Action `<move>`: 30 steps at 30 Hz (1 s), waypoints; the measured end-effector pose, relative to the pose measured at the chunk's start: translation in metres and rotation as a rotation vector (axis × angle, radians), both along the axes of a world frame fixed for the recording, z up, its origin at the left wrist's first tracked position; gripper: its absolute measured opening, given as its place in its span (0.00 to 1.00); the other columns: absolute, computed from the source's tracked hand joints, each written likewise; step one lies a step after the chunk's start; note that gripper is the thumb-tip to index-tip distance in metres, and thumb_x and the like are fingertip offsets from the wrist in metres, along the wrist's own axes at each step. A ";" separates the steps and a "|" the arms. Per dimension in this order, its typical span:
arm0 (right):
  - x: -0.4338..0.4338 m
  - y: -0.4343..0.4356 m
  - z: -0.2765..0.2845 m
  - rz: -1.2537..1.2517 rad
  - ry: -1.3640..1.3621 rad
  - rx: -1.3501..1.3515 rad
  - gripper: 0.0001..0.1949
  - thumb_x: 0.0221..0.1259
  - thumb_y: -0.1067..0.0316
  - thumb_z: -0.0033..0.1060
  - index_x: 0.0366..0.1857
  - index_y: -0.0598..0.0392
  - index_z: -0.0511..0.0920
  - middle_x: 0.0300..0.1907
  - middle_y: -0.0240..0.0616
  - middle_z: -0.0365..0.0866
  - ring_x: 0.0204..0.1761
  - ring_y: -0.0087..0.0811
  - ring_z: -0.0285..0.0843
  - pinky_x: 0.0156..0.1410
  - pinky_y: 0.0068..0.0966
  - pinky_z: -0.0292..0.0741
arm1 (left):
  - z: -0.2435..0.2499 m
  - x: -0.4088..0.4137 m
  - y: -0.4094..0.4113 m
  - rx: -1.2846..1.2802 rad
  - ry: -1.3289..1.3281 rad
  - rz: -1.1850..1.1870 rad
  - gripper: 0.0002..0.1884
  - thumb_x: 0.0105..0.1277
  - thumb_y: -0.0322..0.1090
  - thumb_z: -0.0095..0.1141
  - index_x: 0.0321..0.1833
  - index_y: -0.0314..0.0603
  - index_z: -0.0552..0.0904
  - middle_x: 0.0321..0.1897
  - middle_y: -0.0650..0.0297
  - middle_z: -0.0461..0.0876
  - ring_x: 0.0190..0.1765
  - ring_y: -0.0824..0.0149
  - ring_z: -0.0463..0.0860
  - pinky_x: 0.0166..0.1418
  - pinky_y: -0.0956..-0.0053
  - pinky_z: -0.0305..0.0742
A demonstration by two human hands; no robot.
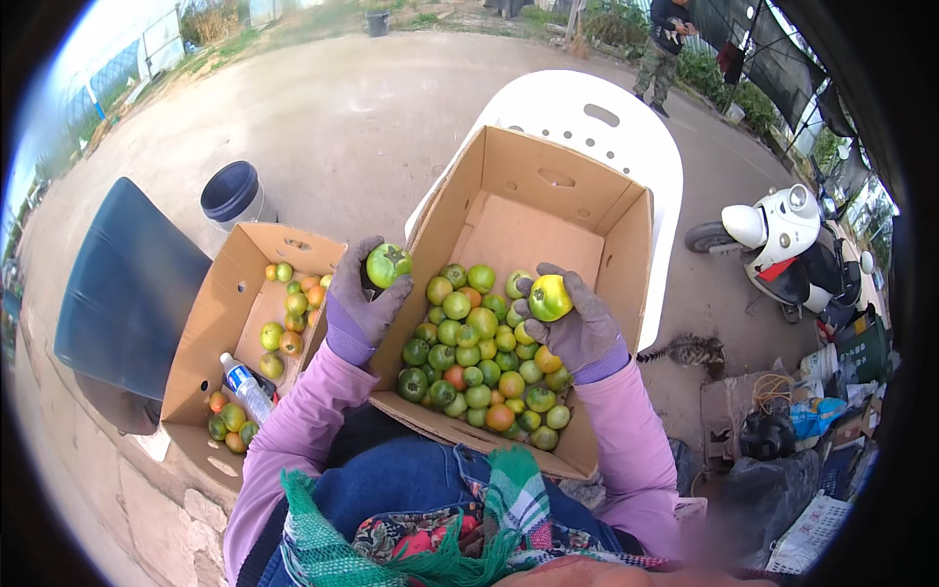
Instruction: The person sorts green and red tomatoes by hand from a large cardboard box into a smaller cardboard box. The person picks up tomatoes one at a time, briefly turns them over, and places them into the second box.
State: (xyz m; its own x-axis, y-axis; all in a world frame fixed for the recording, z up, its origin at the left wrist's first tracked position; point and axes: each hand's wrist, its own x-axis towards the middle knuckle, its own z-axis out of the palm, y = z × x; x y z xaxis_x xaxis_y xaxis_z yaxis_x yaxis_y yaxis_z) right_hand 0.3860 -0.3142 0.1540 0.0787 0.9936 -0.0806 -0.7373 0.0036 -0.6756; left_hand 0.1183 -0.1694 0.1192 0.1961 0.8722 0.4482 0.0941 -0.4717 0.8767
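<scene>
Both my hands wear grey-purple work gloves. My left hand (364,293) grips a green tomato (389,265) at the left wall of the large cardboard box (543,213). In my right hand (576,323) is a yellow-green tomato (550,298), held over the right part of that box. Many green, yellowish and orange tomatoes (477,356) fill the near half of the box; its far floor shows bare cardboard. A smaller cardboard box (213,330) at my left contains some tomatoes (281,339) and a plastic bottle (246,387).
The large box rests on a white plastic chair (660,183). Left stand a blue plastic chair (132,293) and a dark-rimmed bucket (233,194). A white scooter (785,242), a tabby cat (686,350) and piled clutter (785,433) are at right. Farther back stands a person (664,48).
</scene>
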 end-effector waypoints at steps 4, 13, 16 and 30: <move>-0.009 -0.002 -0.001 0.010 -0.270 -0.068 0.27 0.70 0.58 0.67 0.66 0.60 0.72 0.56 0.47 0.82 0.50 0.37 0.87 0.47 0.26 0.86 | -0.052 -0.059 0.079 -0.203 -0.089 0.221 0.28 0.62 0.38 0.75 0.61 0.34 0.78 0.45 0.60 0.85 0.44 0.68 0.84 0.51 0.73 0.81; -0.015 -0.007 0.007 0.051 -0.513 -0.130 0.29 0.69 0.51 0.66 0.67 0.60 0.74 0.52 0.38 0.85 0.46 0.29 0.86 0.44 0.21 0.81 | -0.212 -0.191 0.201 -0.555 0.466 0.572 0.29 0.56 0.41 0.78 0.57 0.35 0.81 0.41 0.58 0.85 0.35 0.63 0.85 0.40 0.66 0.83; -0.014 -0.010 0.003 0.026 -0.579 -0.166 0.29 0.70 0.50 0.65 0.67 0.58 0.74 0.52 0.34 0.85 0.45 0.27 0.86 0.45 0.21 0.81 | -0.193 -0.147 0.187 -0.573 0.719 0.605 0.36 0.53 0.40 0.77 0.65 0.38 0.75 0.53 0.47 0.84 0.54 0.49 0.85 0.59 0.59 0.80; -0.018 -0.005 0.001 -0.002 -0.622 -0.268 0.31 0.69 0.50 0.67 0.69 0.58 0.74 0.50 0.36 0.83 0.45 0.27 0.86 0.46 0.23 0.82 | -0.150 -0.116 0.186 -0.014 0.187 0.433 0.19 0.66 0.35 0.68 0.56 0.34 0.83 0.39 0.56 0.88 0.40 0.64 0.86 0.49 0.70 0.82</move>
State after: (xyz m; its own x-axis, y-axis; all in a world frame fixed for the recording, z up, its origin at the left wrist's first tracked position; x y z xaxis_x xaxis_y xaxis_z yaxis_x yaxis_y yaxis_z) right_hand 0.3678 -0.3196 0.1552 0.1914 0.9456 -0.2630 -0.2112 -0.2220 -0.9519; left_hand 0.0021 0.0167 -0.0307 -0.1111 0.8974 0.4270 0.4370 -0.3418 0.8320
